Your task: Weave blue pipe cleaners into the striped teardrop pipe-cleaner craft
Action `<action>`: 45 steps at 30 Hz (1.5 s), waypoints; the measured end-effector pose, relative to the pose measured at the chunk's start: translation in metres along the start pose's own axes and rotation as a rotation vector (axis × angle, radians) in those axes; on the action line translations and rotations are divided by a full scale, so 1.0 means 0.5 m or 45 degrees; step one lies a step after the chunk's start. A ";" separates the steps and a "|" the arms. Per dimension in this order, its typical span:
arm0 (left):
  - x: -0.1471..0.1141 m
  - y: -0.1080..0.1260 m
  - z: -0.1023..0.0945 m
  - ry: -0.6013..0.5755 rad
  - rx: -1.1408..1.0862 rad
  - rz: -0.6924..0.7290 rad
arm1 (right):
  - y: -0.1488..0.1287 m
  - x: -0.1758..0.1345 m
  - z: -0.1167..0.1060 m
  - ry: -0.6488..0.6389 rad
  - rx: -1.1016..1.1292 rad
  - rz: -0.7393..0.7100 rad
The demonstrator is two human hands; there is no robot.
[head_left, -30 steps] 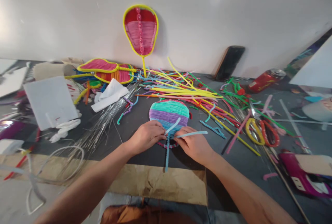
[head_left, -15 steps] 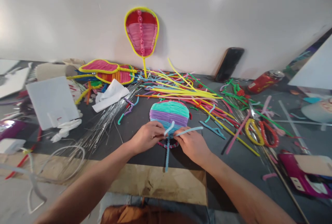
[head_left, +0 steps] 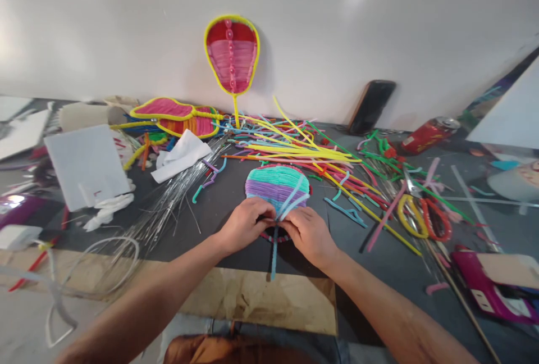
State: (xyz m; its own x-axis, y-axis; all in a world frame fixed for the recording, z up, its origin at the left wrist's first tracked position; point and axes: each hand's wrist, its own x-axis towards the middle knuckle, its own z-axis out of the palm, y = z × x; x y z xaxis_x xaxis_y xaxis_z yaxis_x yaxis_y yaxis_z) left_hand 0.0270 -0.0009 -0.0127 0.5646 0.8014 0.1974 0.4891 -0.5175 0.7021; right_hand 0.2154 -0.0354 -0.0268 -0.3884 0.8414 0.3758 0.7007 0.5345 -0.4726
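We see both hands meeting at the lower edge of a small woven pipe-cleaner fan (head_left: 276,187) that lies flat on the dark counter (head_left: 219,206), just above the centre of the view. The left hand (head_left: 244,224) pinches the fan's bottom edge from 9 o'clock, fingers curled closed on it. The right hand (head_left: 309,235) comes in from 3 o'clock, its fingers closed on a light-blue pipe cleaner (head_left: 295,198) whose 2 loose ends slant up across the fan toward 1 o'clock. The fan is banded teal at the top, purple in the middle and blue below, and its blue stem (head_left: 274,257) runs straight down toward 6 o'clock, ending at the brown cardboard sheet (head_left: 252,296).

At 12 o'clock from the hands a heap of loose pipe cleaners (head_left: 303,148) spreads across the counter. Beyond it a finished red and pink fan (head_left: 232,55) leans upright against the white wall. At 3 o'clock, well apart, lie scissors with yellow and red handles (head_left: 421,215). A dark phone (head_left: 371,107) leans on the wall at 1 o'clock.
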 end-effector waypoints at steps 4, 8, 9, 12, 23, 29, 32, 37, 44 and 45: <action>0.003 0.002 0.000 -0.055 0.025 0.124 | -0.002 0.002 0.002 0.039 0.183 0.177; 0.003 0.005 -0.001 -0.078 0.051 0.121 | -0.001 0.003 0.003 0.062 0.455 0.423; 0.003 0.005 0.000 -0.077 0.059 0.112 | 0.000 0.003 0.002 0.057 0.481 0.423; 0.002 0.005 0.003 -0.041 0.056 0.078 | 0.006 0.005 -0.002 0.041 0.343 0.248; 0.000 0.009 0.025 0.062 0.196 0.127 | 0.005 -0.001 -0.003 0.126 0.054 -0.073; 0.001 0.009 0.029 0.166 0.346 0.167 | -0.008 0.003 -0.014 0.063 -0.048 -0.169; 0.001 0.008 0.029 0.259 0.392 0.194 | -0.007 0.001 -0.017 0.015 -0.118 -0.227; 0.006 0.005 0.020 0.328 0.285 0.259 | -0.001 -0.001 -0.026 0.045 -0.185 -0.224; 0.006 -0.006 -0.009 0.412 0.393 0.104 | 0.003 -0.003 -0.033 -0.006 -0.355 -0.158; 0.005 -0.009 -0.011 0.406 0.407 0.078 | 0.004 -0.005 -0.033 -0.017 -0.370 -0.146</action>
State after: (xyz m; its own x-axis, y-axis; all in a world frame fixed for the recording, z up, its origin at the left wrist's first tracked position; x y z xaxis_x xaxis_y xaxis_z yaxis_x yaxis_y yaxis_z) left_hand 0.0223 0.0052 -0.0116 0.3905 0.7926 0.4682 0.6700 -0.5935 0.4460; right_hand 0.2276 -0.0378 -0.0155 -0.4808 0.7791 0.4023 0.7929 0.5822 -0.1798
